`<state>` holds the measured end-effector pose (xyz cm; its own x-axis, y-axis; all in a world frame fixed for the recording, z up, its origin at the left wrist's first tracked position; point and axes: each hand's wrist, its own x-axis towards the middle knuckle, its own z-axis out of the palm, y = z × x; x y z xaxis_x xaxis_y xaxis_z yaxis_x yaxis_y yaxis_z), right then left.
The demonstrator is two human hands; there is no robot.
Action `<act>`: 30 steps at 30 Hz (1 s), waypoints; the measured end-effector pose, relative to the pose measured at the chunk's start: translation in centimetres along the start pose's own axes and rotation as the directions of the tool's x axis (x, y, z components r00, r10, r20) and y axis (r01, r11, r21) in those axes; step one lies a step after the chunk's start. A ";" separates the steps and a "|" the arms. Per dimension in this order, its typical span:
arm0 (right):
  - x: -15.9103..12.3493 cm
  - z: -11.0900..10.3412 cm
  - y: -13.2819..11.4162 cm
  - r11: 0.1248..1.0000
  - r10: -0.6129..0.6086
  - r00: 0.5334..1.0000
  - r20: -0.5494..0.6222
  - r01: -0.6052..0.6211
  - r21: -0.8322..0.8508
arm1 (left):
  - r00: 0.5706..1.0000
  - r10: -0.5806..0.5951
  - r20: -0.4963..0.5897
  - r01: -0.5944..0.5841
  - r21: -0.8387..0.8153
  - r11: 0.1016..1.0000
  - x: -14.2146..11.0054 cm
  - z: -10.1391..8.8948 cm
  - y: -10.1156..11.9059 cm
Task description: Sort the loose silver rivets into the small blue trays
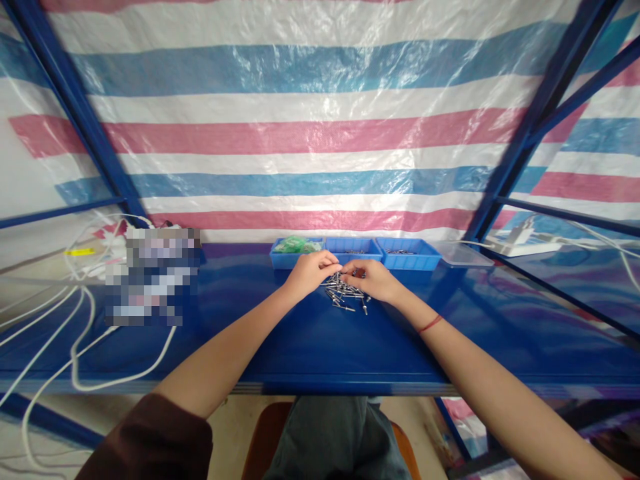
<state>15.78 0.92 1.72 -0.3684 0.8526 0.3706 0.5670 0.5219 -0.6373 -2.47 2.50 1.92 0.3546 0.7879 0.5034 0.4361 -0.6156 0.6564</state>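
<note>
A small heap of metal rivets (345,297) lies on the blue table (300,340). My left hand (311,272) and my right hand (374,279) meet just above the heap, fingers curled and pinched together at their tips. Something small and metallic seems held between the fingertips, but I cannot make it out. A red string circles my right wrist. Behind the hands stand three blue bins in a row: the left bin (296,253) holds green pieces, the middle bin (354,249) and the right bin (407,253) hold small metal parts.
White cables (75,347) loop over the table's left side beside a blurred-out patch. A clear plastic tray (463,255) sits right of the bins, with a white power strip (525,243) beyond. Blue frame bars and a striped tarp close off the back.
</note>
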 end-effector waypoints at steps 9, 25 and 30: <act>0.1 0.3 0.3 0.953 0.003 0.998 0.055 -0.019 0.302 | 1.000 0.015 -0.002 -0.015 -0.160 0.987 0.0 0.5 0.1; 0.5 -3.7 1.3 0.986 0.027 0.826 -0.562 -0.114 -0.120 | 0.979 0.122 0.164 -0.160 0.243 0.957 -0.4 -0.7 1.0; 0.4 -6.2 4.4 0.887 0.002 0.726 -0.688 -0.319 -0.334 | 0.816 0.227 0.531 -0.368 0.177 0.913 -1.0 -1.3 3.1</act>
<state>22.69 3.70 3.24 0.2405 0.6368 0.7326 0.8666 0.1990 -0.4575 -2.52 -0.17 4.23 0.8275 0.4968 0.2615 0.4136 -0.8545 0.3143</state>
